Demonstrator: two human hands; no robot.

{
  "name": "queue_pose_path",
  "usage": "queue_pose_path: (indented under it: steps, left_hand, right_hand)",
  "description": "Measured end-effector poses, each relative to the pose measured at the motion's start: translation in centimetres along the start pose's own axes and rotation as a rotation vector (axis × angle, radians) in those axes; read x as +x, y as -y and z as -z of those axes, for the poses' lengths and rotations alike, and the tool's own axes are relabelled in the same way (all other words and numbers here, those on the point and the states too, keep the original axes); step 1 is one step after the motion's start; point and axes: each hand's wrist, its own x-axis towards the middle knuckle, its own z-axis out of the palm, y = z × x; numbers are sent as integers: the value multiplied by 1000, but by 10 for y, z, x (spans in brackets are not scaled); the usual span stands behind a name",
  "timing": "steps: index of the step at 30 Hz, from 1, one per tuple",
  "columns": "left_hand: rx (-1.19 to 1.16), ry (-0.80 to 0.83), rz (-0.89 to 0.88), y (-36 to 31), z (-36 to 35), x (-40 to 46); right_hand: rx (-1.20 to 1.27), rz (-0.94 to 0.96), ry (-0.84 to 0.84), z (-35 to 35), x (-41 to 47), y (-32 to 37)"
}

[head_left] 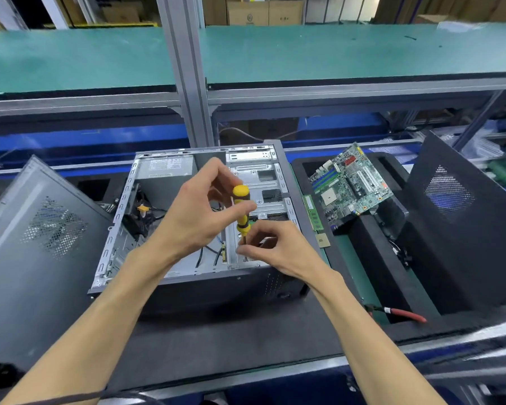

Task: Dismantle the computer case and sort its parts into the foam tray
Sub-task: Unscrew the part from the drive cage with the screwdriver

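An open computer case lies on its side in front of me, its metal inside showing. My left hand grips the handle of a yellow and black screwdriver, which stands upright over the drive cage. My right hand pinches the screwdriver's shaft low down, near the tip. The black foam tray sits to the right of the case. A green motherboard leans in it, a memory stick lies at its left edge, and a small square chip rests beside that.
A dark side panel leans at the left of the case. Another dark panel stands at the right of the tray. A red cable lies at the tray's near end. A grey upright post and a green shelf rise behind.
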Motion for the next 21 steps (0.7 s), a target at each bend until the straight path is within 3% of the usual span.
queue_pose_path:
  steps: [3, 8, 18, 21]
  left_hand:
    - [72, -23, -38, -7, -6, -3]
    - [5, 184, -116, -14, 1, -11]
    - [338, -53, -138, -15, -2, -4]
    - [247, 20, -180, -18, -3, -5]
  right_hand:
    - [41, -6, -15, 1, -1, 0]
    - [81, -28, -5, 3, -2, 1]
    - [28, -7, 17, 1, -2, 2]
    - [62, -39, 15, 4, -2, 0]
